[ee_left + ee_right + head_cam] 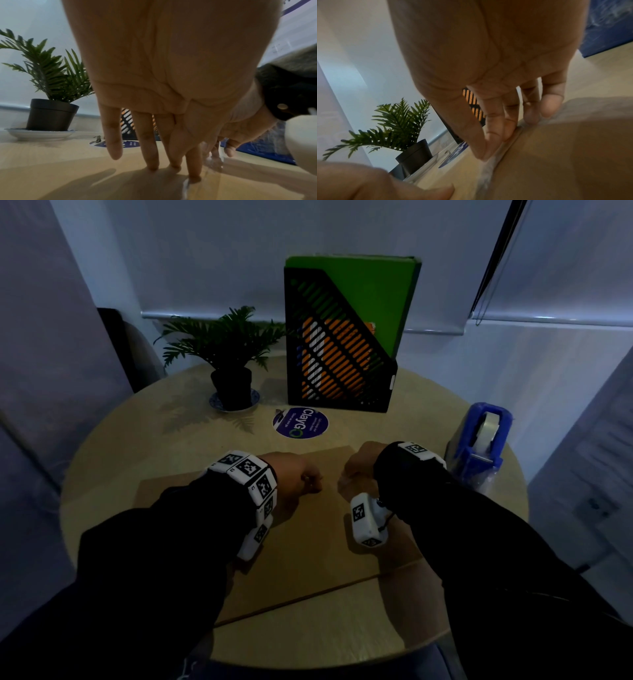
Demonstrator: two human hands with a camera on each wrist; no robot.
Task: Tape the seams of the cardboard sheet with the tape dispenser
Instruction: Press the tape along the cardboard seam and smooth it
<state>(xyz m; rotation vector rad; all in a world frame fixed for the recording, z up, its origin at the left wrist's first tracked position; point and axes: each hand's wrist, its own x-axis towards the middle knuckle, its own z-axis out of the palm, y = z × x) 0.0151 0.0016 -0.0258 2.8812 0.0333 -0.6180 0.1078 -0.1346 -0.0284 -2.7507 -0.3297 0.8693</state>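
Note:
A brown cardboard sheet (pixel 308 542) lies flat on the round table (pixel 144 422). A dark seam line (pixel 308 599) crosses its near part. My left hand (pixel 313 479) rests on the sheet's middle, and in the left wrist view its straight fingers (pixel 150 155) press down on the cardboard beside a strip of clear tape (pixel 213 164). My right hand (pixel 344 479) is just right of it, and in the right wrist view its fingertips (pixel 498 134) press along the clear tape (pixel 487 171). The blue tape dispenser (pixel 479 446) stands at the table's right edge, apart from both hands.
A potted fern (pixel 229 350) on a saucer stands at the back left. A black file holder (pixel 339 344) with green and orange folders stands at the back centre. A round purple sticker (pixel 300 422) lies in front of it. Walls close in behind.

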